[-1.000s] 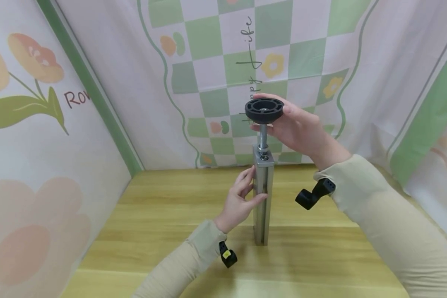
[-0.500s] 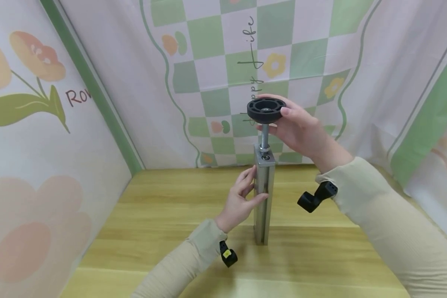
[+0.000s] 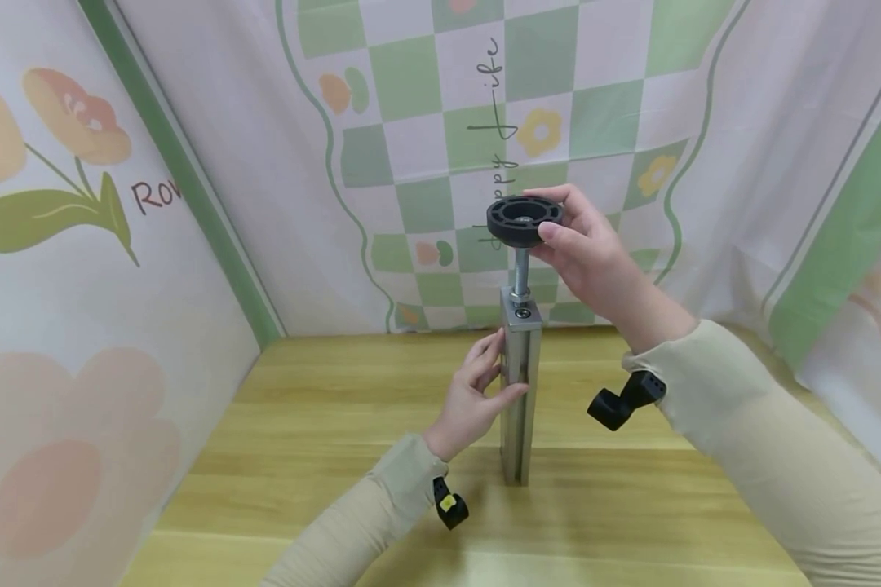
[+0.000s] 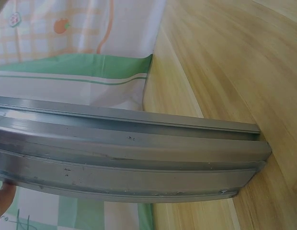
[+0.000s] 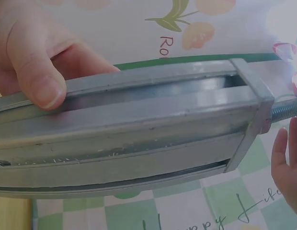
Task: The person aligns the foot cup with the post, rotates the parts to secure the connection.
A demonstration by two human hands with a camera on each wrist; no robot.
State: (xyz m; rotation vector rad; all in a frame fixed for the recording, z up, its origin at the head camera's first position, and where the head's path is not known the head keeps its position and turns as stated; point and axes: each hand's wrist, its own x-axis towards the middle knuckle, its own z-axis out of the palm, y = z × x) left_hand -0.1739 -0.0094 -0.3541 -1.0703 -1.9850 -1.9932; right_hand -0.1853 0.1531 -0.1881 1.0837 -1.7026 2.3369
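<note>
An aluminium profile (image 3: 516,440) stands upright on the wooden table, its lengthwise grooves showing in both wrist views. On its top sits an end plate (image 5: 256,96), from which a threaded rod (image 3: 521,273) rises through a nut. The rod carries a black round levelling foot (image 3: 510,235), its ribbed face upward. My left hand (image 3: 470,408) grips the profile's upper half, thumb (image 5: 45,91) across the grooved front and fingers at the left side. With thumb on the near rim and fingers behind, my right hand (image 3: 595,261) holds the levelling foot.
The wooden table (image 3: 301,456) runs back to a printed cloth (image 3: 426,139) with green checks. Another flowered cloth (image 3: 51,285) hangs along the left side. Black camera mounts (image 3: 626,399) stick out from both wrists.
My right hand has turned about the levelling foot: its thumb has moved left along the near rim, and its fingers have come round the far side. The left hand keeps its grip.
</note>
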